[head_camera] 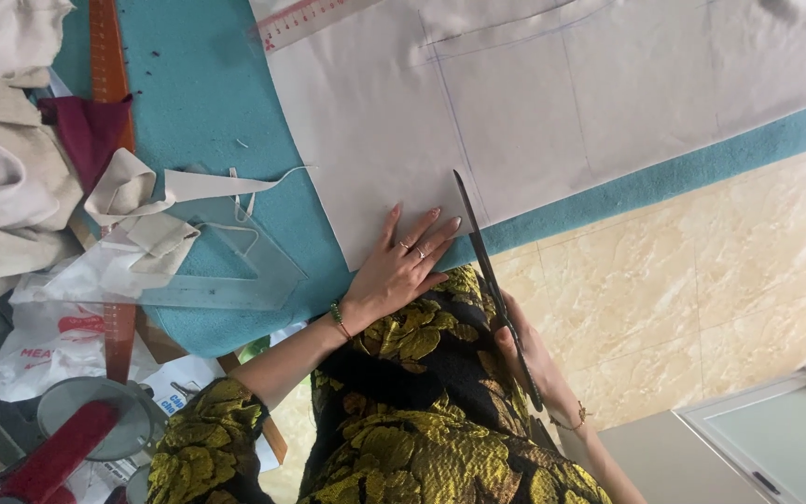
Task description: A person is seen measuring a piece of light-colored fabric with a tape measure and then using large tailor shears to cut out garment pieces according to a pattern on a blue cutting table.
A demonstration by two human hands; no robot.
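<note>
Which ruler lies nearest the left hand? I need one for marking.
The clear triangular ruler on the teal mat, just beside the left hand; the brown and pink rulers lie farther off.

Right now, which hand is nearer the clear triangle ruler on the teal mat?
The left. The left hand lies flat on the pale fabric, just beside the clear triangle ruler. The right hand grips the scissors at the table edge, farther from it.

My left hand (pixel 401 269) lies flat on the cloth (pixel 552 103); scissors (pixel 489 271) in my right hand (pixel 529 359) just beside it; set square (pixel 235 275) left.
</note>
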